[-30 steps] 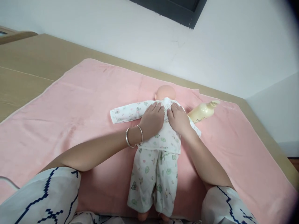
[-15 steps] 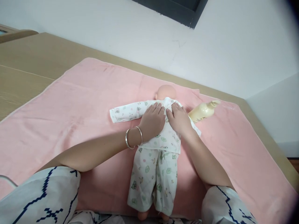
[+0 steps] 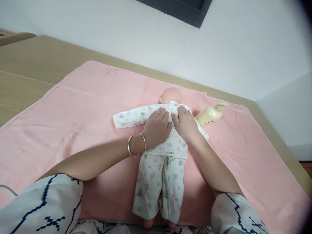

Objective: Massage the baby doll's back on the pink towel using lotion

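Left hand [image 3: 157,128] is parting its thumb slightly; like right hand [image 3: 187,126], it is resting, fingers nearly together, on doll [image 3: 172,148], which is lying on blanket [image 3: 97,100], head pointing away, long axis running outward, apparently face-down.

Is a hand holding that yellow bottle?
No, the left hand and right hand both lie on the doll, with the bottle beside it.

Faces a white wall [image 3: 97,29] at twelve o'clock, faintly scuffed, with a dark frame [image 3: 180,11] cut off by the upper edge. Turns a corner near three o'clock into a second pale wall [image 3: 290,110], above a reddish-brown strip [image 3: 306,169]. Shows bare wood of the desk [image 3: 31,61] at ten, near a curved wooden piece [image 3: 18,39]. Has soft light.
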Motion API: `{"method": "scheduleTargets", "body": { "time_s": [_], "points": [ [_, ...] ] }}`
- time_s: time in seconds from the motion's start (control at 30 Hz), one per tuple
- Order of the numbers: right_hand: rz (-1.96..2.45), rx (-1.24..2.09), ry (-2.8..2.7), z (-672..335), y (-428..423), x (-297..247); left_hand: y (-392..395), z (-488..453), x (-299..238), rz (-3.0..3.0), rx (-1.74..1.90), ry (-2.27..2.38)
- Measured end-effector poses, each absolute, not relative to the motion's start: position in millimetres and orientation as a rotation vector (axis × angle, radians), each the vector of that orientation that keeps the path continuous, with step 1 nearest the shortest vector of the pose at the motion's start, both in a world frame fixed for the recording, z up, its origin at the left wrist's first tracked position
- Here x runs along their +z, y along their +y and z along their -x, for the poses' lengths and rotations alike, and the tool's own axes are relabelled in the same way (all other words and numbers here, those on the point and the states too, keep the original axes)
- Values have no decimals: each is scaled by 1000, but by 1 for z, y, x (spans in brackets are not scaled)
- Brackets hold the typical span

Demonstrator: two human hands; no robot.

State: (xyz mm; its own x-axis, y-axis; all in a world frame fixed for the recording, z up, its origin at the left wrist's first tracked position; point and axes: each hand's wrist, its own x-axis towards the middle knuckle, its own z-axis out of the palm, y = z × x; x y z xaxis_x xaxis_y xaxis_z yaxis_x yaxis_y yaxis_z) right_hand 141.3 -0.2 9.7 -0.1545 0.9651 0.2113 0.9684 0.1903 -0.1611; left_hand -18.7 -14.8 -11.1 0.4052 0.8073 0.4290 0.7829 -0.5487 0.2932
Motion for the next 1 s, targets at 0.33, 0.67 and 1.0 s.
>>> {"method": "scheduleTargets", "body": {
  "time_s": [0.33,0.67,1.0],
  "points": [
    [1921,-154,-2260,-124,-37,25,20,27,-13,-2651,848,1405],
    [1774,-1,-2244,-144,-7,19,-3,24,-6,-2641,772,1409],
    [1913,-186,-2209,-126,-36,17,15,27,-16,-2604,841,1483]
  ]
}}
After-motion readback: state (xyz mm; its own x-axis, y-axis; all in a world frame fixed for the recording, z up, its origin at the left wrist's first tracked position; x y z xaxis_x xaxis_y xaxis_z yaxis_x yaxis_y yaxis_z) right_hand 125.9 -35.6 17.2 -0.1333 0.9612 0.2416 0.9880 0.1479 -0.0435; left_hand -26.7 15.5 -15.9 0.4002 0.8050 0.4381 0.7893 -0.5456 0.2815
